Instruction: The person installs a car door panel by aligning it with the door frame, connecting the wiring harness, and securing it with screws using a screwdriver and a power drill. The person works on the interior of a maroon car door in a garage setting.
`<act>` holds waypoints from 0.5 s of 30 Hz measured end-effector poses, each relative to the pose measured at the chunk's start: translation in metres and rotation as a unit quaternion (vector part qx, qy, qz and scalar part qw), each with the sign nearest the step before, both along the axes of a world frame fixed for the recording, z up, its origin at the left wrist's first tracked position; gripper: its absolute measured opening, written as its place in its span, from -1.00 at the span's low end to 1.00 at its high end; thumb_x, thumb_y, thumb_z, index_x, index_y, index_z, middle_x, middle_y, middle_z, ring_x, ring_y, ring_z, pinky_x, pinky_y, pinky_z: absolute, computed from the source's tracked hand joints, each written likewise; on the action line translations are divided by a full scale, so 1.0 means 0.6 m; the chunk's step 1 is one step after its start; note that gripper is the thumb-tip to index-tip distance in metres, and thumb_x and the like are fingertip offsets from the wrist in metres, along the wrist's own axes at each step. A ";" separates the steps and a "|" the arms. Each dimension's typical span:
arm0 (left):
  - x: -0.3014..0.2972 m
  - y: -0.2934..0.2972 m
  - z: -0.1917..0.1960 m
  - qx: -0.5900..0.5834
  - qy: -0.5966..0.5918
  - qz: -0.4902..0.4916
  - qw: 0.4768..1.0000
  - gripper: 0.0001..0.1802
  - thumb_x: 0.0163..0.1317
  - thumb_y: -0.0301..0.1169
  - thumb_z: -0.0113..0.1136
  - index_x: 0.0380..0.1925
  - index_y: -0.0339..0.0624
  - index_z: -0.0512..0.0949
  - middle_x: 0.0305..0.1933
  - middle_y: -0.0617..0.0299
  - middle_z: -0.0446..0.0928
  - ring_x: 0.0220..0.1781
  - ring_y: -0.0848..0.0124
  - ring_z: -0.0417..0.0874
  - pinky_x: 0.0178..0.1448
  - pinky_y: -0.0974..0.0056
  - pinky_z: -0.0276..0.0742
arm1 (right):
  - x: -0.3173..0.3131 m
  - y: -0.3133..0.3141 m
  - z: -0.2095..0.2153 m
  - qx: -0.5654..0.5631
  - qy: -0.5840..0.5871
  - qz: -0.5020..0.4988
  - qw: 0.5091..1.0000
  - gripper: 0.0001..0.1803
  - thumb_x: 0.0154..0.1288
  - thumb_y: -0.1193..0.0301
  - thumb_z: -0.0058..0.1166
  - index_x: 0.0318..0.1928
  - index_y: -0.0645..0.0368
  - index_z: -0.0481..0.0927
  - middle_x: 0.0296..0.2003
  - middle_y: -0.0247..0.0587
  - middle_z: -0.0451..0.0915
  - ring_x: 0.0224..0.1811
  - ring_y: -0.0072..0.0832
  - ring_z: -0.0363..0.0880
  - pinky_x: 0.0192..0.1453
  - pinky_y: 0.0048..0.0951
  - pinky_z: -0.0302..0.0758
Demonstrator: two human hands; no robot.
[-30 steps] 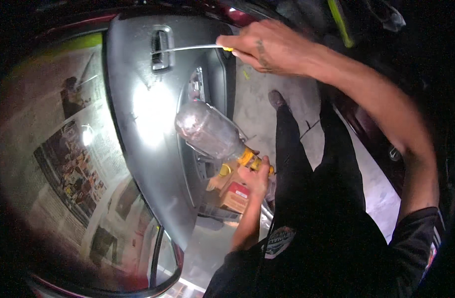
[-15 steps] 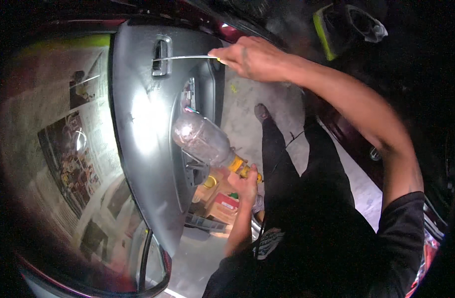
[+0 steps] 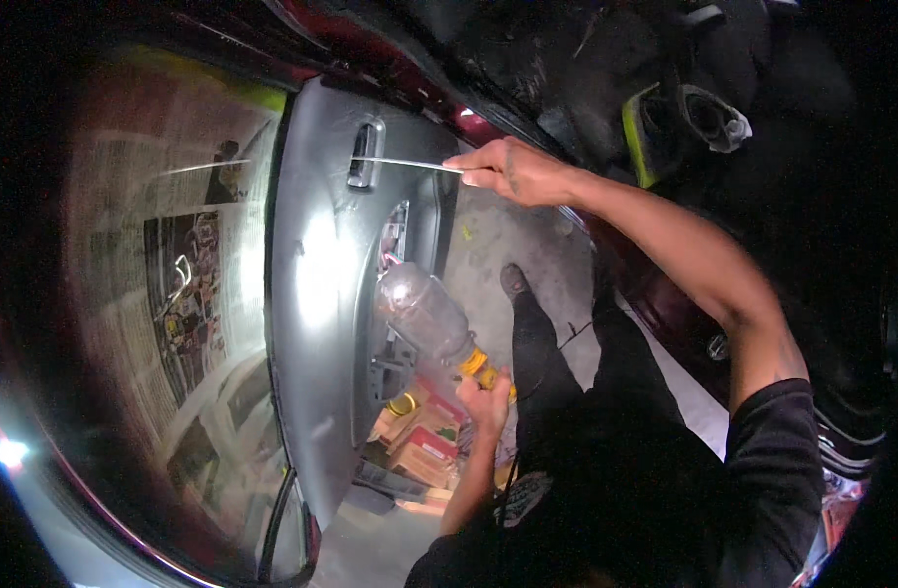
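My left hand (image 3: 485, 404) is closed round the yellow neck of a spray bottle (image 3: 424, 312). The bottle's cloudy clear body tilts up and left, in front of the opening in a grey car door panel (image 3: 324, 372). Farther off, my right hand (image 3: 508, 169) pinches a thin pale rod (image 3: 405, 162). The rod's far end reaches the inside door handle recess (image 3: 365, 157); whether it touches the handle I cannot tell.
Newspaper (image 3: 121, 265) shows through or on the door window at left. Below the door, cardboard boxes (image 3: 429, 446) and a yellow-rimmed roll (image 3: 402, 403) stand on the floor. A dark item with a lime-yellow edge (image 3: 637, 137) lies at the far right.
The view has shifted, so the door sits farther right and lower. Both hands keep their holds; the rod's end is still at the handle recess.
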State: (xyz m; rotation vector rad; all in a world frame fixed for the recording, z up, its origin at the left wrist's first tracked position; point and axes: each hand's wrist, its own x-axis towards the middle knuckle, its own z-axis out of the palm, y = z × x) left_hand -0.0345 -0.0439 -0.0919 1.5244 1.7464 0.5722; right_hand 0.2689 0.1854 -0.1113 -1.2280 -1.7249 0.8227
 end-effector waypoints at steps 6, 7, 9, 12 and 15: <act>0.041 0.017 0.045 0.017 0.046 -0.018 0.999 -0.73 0.03 -0.37 0.43 -0.42 -0.32 0.56 -0.51 0.09 0.57 -0.48 0.24 0.58 -0.32 0.13 0.46 | 0.006 -0.011 0.003 0.048 -0.065 -0.031 0.996 -0.59 0.45 0.37 -0.01 0.27 0.03 0.54 -0.48 0.03 0.61 -0.47 -0.14 0.62 -0.30 -0.15 0.52; 0.039 0.021 0.051 0.011 0.042 -0.013 0.999 -0.73 0.03 -0.37 0.43 -0.43 -0.33 0.56 -0.51 0.09 0.58 -0.48 0.25 0.58 -0.32 0.14 0.46 | 0.002 -0.014 0.057 -0.007 -0.144 -0.016 0.989 -0.59 0.45 0.38 -0.01 0.27 0.04 0.54 -0.45 0.05 0.62 -0.44 -0.12 0.64 -0.29 -0.13 0.52; 0.037 0.026 0.057 -0.001 0.019 -0.025 1.000 -0.73 0.03 -0.38 0.43 -0.42 -0.34 0.56 -0.50 0.08 0.59 -0.49 0.26 0.58 -0.33 0.15 0.46 | -0.002 -0.016 0.063 -0.034 -0.230 -0.015 0.972 -0.58 0.44 0.38 -0.01 0.28 0.05 0.53 -0.41 0.09 0.64 -0.42 -0.09 0.65 -0.26 -0.11 0.50; 0.031 0.020 0.052 0.014 0.011 -0.051 0.999 -0.72 0.04 -0.38 0.43 -0.38 -0.36 0.57 -0.46 0.07 0.61 -0.47 0.29 0.59 -0.32 0.16 0.47 | 0.007 -0.013 0.055 -0.043 -0.097 0.004 0.994 -0.57 0.44 0.39 -0.01 0.29 0.01 0.52 -0.36 0.13 0.64 -0.41 -0.05 0.64 -0.27 -0.10 0.50; 0.006 0.003 0.029 0.044 0.074 -0.063 0.994 -0.70 0.05 -0.37 0.43 -0.33 -0.35 0.59 -0.42 0.05 0.62 -0.42 0.29 0.60 -0.27 0.16 0.48 | 0.008 -0.005 0.055 -0.168 0.074 0.060 0.981 -0.56 0.46 0.41 -0.05 0.32 0.08 0.50 -0.57 -0.18 0.49 -0.61 -0.39 0.49 -0.47 -0.32 0.40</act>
